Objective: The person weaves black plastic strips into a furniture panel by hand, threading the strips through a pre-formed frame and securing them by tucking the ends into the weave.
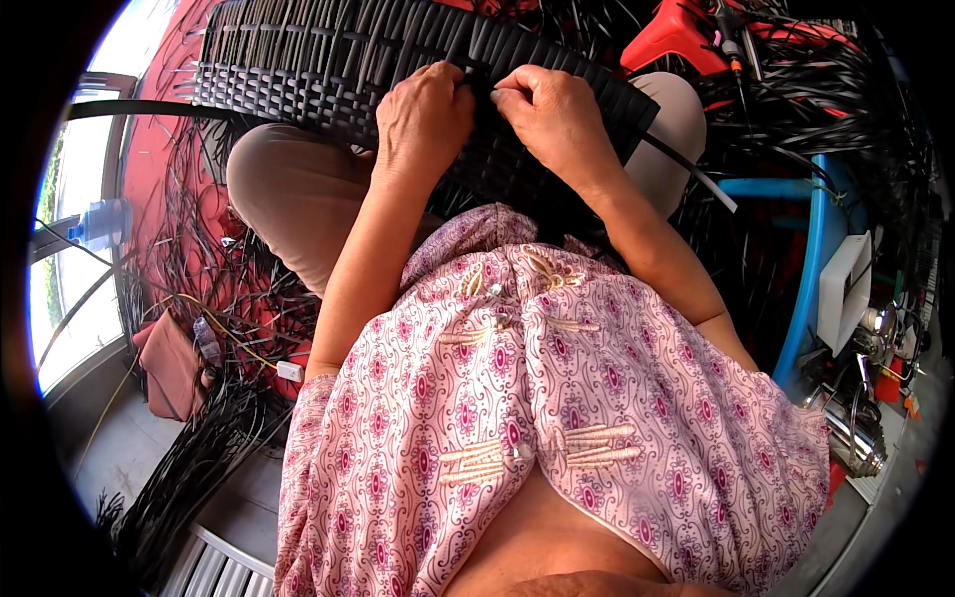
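Note:
A black woven wicker panel (pixel 298 85) of flat plastic strips lies across my knees, its weave running up and away from me. My left hand (pixel 426 114) is closed over the middle of the panel, knuckles up. Close to its right, my right hand (pixel 549 114) is closed in a pinch, thumb and forefinger meeting just above the weave. Between the two hands the panel is dark, and whatever the fingers grip is hidden. A loose strip end (pixel 711 189) sticks out past the panel's right edge, and a wide black strip (pixel 159 109) extends from its left side.
Loose black strips (pixel 214 433) litter the red floor, with more heaped at the right. A red plastic stool (pixel 681 40) stands at the far right, near a tool (pixel 731 45). Nearer are a blue frame (pixel 804 289), a white box (pixel 844 291) and a metal canister (pixel 851 438).

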